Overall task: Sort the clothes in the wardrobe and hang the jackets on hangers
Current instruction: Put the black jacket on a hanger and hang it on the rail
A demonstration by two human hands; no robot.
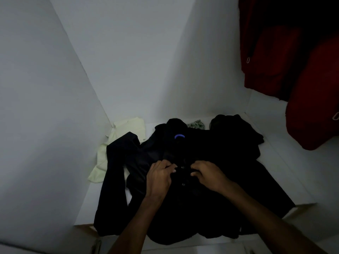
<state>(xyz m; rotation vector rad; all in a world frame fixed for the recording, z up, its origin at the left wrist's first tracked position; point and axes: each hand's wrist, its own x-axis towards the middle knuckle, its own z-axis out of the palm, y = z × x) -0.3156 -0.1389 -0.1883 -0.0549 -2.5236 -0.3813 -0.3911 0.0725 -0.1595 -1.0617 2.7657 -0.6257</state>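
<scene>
Fingers of my left hand [159,176] curl onto the front edge of the black jacket [183,198], pinching the cloth beside a button [182,167]. My right hand [208,174] pinches the opposite edge, just across that button, so both grips are closed on the jacket. It lies spread flat on the white wardrobe shelf [286,162], collar away from me, with a blue hanger hook [179,136] showing at the neck. I see a pale garment [117,142] under its left sleeve, a dark heap [236,129] behind it, and red coats [293,66] hanging at right.
</scene>
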